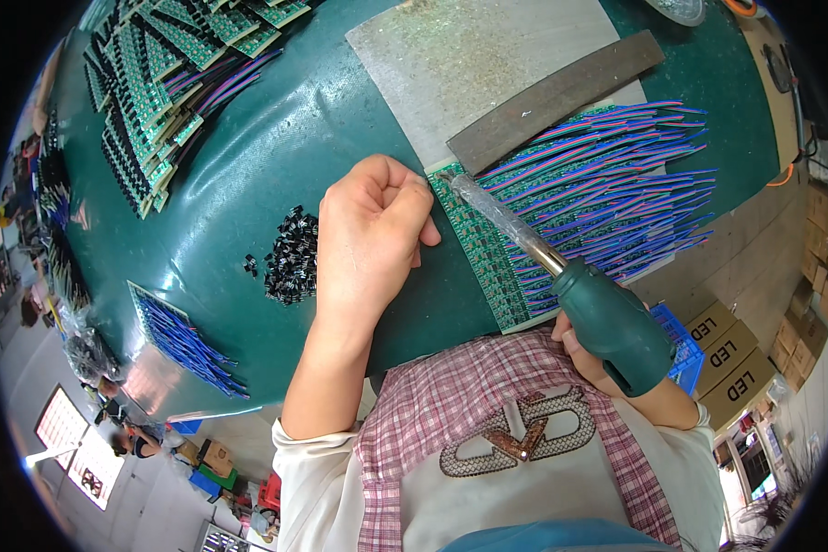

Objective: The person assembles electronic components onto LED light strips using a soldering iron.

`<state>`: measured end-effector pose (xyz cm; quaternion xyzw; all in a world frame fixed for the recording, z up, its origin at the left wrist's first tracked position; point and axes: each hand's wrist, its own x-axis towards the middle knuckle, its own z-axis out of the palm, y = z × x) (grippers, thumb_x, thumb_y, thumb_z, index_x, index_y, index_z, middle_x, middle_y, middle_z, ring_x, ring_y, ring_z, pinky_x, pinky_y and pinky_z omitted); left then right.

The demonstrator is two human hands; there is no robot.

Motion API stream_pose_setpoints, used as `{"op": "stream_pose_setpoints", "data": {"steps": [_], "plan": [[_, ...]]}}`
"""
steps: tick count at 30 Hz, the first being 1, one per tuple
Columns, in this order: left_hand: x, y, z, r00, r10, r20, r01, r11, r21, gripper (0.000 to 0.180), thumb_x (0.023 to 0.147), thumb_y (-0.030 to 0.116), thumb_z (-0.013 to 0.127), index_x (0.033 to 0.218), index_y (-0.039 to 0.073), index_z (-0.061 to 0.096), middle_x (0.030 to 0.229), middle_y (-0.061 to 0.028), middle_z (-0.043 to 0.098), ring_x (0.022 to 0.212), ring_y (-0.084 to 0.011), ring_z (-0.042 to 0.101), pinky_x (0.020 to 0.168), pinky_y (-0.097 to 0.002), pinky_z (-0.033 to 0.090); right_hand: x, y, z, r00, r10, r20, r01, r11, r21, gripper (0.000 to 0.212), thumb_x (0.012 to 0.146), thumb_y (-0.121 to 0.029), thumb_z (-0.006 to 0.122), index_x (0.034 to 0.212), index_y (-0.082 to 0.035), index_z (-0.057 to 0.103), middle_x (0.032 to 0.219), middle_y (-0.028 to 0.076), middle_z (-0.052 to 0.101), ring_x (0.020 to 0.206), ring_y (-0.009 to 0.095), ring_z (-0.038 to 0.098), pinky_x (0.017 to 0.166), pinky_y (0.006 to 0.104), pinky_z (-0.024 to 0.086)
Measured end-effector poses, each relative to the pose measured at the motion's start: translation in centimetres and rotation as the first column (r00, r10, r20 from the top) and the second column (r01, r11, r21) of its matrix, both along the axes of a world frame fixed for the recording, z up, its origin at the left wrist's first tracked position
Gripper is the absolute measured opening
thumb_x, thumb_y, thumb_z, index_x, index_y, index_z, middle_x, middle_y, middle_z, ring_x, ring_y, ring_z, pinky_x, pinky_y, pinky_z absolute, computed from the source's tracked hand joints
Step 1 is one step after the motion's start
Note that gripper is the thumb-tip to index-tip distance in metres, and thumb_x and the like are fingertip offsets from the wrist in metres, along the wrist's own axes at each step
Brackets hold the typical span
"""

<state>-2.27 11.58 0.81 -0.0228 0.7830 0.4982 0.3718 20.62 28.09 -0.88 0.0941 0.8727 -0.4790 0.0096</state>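
Observation:
My right hand is wrapped round the green handle of what looks like a soldering iron, partly hidden behind it. The metal shaft slants up and left, and its tip is at the upper left corner of a green circuit board panel. Rows of blue, red and black wires run rightward from this panel. My left hand is closed with thumb and fingers together beside the panel's left edge; whatever it may pinch is hidden. Left of that wrist lies a pile of small black parts.
A dark metal bar lies across the wires and a grey plate. Stacked circuit boards with black connectors fill the far left. A wired board sits near left on the green table. Cartons stand at right.

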Motion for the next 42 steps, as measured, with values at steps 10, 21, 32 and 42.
{"op": "stream_pose_setpoints", "data": {"steps": [10,21,32,42], "plan": [[0.0,0.0,0.0,1.000,-0.002,0.002,0.002,1.000,-0.004,0.016,0.089,0.011,0.056,0.082,-0.002,0.062,0.058,-0.0049,0.063,0.046,-0.0073,0.051,0.043,-0.0244,0.040,0.2,-0.1,-0.1,0.998,0.002,0.068,-0.001,1.000,-0.016,0.038,0.068,-0.015,0.079,0.103,-0.005,0.069,0.094,0.009,0.067,0.071,0.025,0.067,0.061,0.0319,0.055],[0.1,-0.1,0.0,0.999,-0.014,-0.030,0.014,1.000,-0.007,0.016,0.089,0.011,0.056,0.082,-0.003,0.062,0.058,-0.0058,0.063,0.045,-0.0075,0.052,0.043,-0.0243,0.041,-5.1,7.7,4.4,0.828,-0.463,-0.317,0.295,0.840,-0.456,0.032,0.093,-0.011,0.063,0.121,0.001,0.059,0.079,0.007,0.063,0.062,0.012,0.057,0.055,0.0227,0.043],[0.1,-5.4,2.6,0.894,0.187,-0.408,-0.178,0.982,0.062,0.020,0.099,0.010,0.056,0.099,-0.006,0.067,0.071,-0.0051,0.067,0.057,-0.0081,0.056,0.054,-0.0218,0.045,-5.9,10.1,6.0,0.778,-0.585,-0.231,0.498,0.797,-0.341,0.039,0.091,-0.009,0.061,0.127,0.004,0.054,0.074,0.007,0.057,0.056,0.010,0.049,0.050,0.0237,0.038],[-0.2,-8.2,0.0,0.671,-0.191,-0.716,-0.028,0.959,-0.282,0.013,0.089,0.006,0.068,0.100,0.000,0.071,0.097,-0.0084,0.065,0.078,-0.0156,0.059,0.071,-0.0288,0.048,-1.0,1.9,3.6,0.892,-0.453,0.016,0.385,0.739,-0.553,0.050,0.089,-0.024,0.067,0.128,-0.001,0.045,0.069,0.006,0.054,0.053,0.013,0.048,0.048,0.0273,0.040]]}}
